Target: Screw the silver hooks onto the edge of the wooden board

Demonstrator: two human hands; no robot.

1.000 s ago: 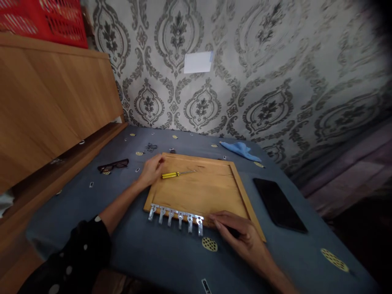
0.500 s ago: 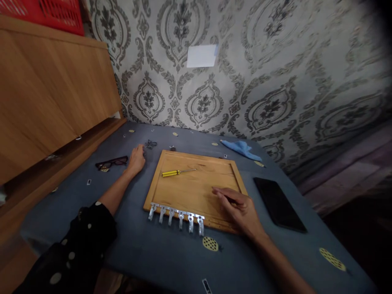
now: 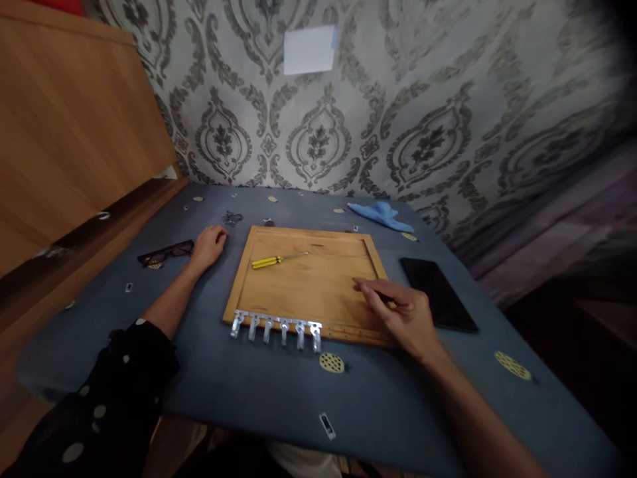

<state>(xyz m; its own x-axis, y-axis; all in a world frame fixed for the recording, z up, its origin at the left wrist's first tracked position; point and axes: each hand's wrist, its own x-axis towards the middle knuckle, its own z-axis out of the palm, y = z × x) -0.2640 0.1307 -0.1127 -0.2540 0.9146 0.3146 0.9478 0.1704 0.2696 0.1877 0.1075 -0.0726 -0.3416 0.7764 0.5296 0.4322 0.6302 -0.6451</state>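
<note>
My right hand (image 3: 404,312) hovers over the right side of a wooden board (image 3: 318,292) with a raised rim, its thumb and fingers pinched together. Whatever may be between them is too small to make out. Along the board's near left edge sits a row of several silver metal clips (image 3: 284,330). A yellow-handled screwdriver (image 3: 269,263) lies on the board's upper left part. To the left, my left hand (image 3: 209,245) rests on the table with curled fingers, their inside hidden. Just beyond it are small dark metal pieces (image 3: 231,218).
Eyeglasses (image 3: 166,253) lie left of my left hand. A black phone (image 3: 438,295) is right of the board, and a blue cloth (image 3: 381,216) lies behind it. A wooden cabinet (image 3: 84,133) borders the blue tablecloth (image 3: 249,392) on the left.
The whole view has shifted, so everything sits higher and a bit left. My left hand has drawn slightly away from the metal pieces. My right hand stays pinched over the board's right side.
</note>
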